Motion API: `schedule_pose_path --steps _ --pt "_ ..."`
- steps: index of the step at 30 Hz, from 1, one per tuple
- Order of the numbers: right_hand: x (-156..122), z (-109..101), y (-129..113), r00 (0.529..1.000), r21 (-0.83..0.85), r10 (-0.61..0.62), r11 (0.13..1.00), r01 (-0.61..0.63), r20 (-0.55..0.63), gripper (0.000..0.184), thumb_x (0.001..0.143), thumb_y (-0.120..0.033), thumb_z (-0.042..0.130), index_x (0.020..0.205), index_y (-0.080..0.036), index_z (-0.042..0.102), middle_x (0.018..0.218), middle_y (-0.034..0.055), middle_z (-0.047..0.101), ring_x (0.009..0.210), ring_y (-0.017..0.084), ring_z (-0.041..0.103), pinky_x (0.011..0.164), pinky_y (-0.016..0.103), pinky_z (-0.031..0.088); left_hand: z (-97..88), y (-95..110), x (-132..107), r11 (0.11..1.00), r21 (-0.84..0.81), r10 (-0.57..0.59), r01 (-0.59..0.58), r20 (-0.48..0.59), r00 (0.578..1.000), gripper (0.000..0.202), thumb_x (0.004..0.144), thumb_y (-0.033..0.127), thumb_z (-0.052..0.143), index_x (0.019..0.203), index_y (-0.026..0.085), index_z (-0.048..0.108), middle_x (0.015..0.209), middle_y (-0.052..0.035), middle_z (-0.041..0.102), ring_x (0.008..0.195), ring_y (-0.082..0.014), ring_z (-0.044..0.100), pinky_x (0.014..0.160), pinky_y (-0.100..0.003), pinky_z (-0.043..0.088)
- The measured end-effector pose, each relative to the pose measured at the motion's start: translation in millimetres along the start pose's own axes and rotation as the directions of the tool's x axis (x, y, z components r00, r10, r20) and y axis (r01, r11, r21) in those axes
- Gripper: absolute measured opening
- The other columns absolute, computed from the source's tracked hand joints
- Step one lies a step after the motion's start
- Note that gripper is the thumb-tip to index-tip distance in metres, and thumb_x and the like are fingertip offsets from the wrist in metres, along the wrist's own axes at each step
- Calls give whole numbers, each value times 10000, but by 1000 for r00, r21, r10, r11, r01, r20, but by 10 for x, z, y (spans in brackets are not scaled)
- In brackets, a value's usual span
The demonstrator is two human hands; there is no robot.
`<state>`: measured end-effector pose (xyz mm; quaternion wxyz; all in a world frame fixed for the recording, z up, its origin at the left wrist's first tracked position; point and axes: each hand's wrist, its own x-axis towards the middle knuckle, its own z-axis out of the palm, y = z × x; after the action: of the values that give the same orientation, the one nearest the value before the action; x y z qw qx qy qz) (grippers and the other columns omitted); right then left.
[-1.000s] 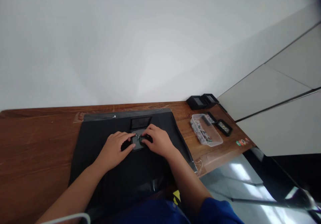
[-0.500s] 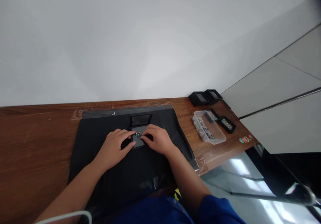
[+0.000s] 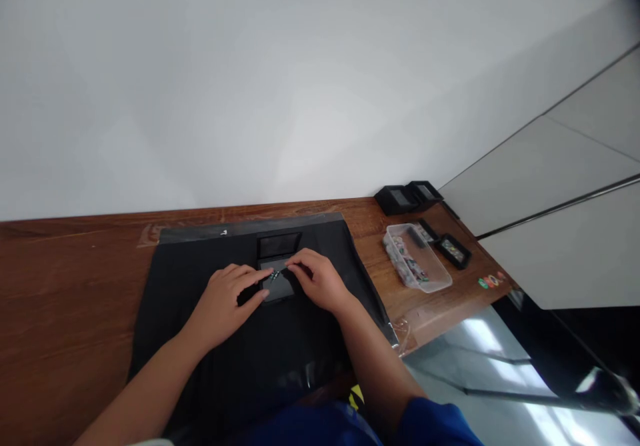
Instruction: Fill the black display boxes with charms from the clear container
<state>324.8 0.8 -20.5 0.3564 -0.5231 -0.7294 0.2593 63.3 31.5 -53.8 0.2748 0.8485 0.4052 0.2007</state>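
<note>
A small black box (image 3: 278,245) lies with its lid raised on a black sheet (image 3: 300,339). On its grey padded inside (image 3: 281,291) is a tiny dark-green piece with pale spots (image 3: 275,275), too small to name. My left hand (image 3: 229,296) reaches in from the left. Its index fingertip touches the piece, while the thumb rests apart at the box's near left. My right hand (image 3: 320,279) is at the box's right side, thumb and index finger pinched together. A thin pale line runs from the piece to that pinch; what the fingers hold is unclear.
At right, a clear plastic tub (image 3: 425,273) holds many small bagged items. Black boxes (image 3: 397,199) stand behind it by the wall, and a windowed black case (image 3: 453,251) lies beside it. Colourful round pieces (image 3: 491,281) lie near the table's right edge.
My right hand's pinch has drawn slightly up and right from the green piece. The left index finger stays on it. The view has tilted slightly.
</note>
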Motion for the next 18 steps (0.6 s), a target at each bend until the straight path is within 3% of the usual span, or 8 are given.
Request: schedule_pose_path --steps 7,12,18 --pt "-23 50 -147 982 -398 82 917 -8 169 235 1128 -216 528 1100 -173 758 1189 125 745 1087 251 690 963 379 573 30 -28 1 1000 6 20 -20 -17 1000 295 1067 475 648 1300 432 823 1121 -22 774 1019 -259 666 924 -447 476" --pt "1 128 -154 981 -407 76 913 3 179 226 1114 -177 535 1112 -163 761 1176 130 758 1090 261 696 986 392 565 60 -10 0 999 21 26 -25 -45 999 286 1070 443 633 1268 413 836 1099 -27 773 1006 -259 667 912 -448 480" --pt "31 104 -82 990 -344 95 938 -52 108 178 1047 -197 702 1223 -187 730 1081 71 801 1033 215 742 913 317 566 73 23 -4 999 34 20 -18 -57 998 311 1072 451 623 1318 412 808 1122 -25 779 1026 -271 675 926 -458 486"
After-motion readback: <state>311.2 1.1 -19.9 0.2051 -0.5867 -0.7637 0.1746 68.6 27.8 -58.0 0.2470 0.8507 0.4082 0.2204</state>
